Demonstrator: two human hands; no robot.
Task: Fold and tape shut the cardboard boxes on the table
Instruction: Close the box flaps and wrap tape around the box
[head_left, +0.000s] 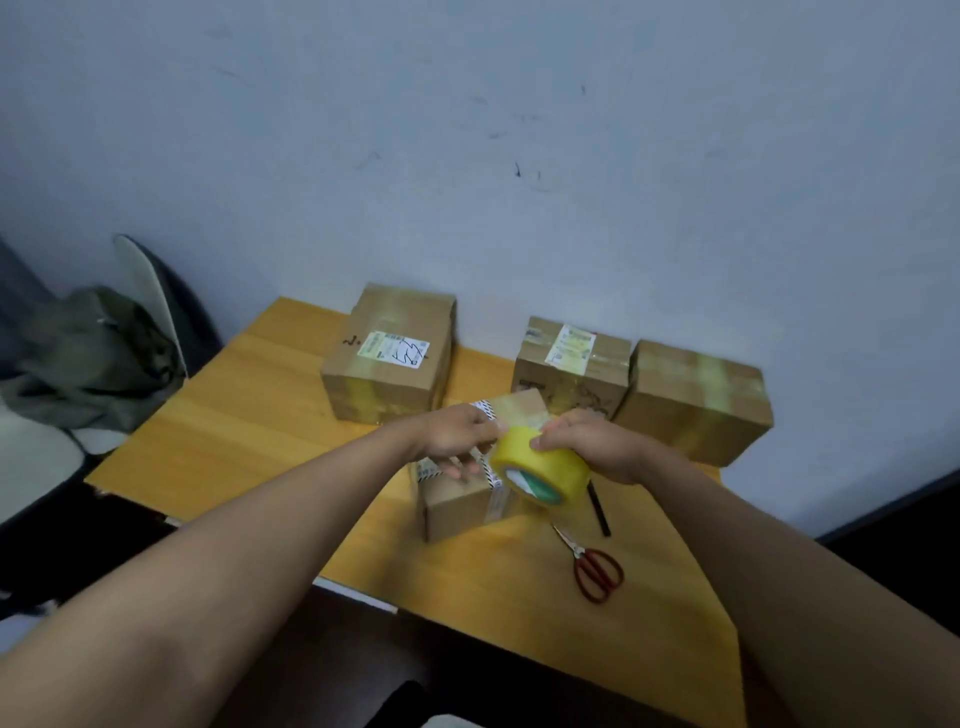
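A small cardboard box (460, 506) with old striped tape stands near the middle of the wooden table (234, 426). Just above its right side is a yellow tape roll (545, 465), gripped by my right hand (592, 447). My left hand (457, 439) lies over the box top, its fingertips on the lid and its thumb and forefinger pinching at the roll's edge, where the tape end seems to be. Three closed, taped boxes stand at the back: one with a white label (389, 353), one with a yellowish label (571, 369), one plain (696, 402).
Red-handled scissors (592, 566) lie on the table right of the small box. A dark pen-like stick (598, 506) lies just beyond them. A chair with a grey-green bag (98, 353) stands left of the table. The wall runs right behind the boxes.
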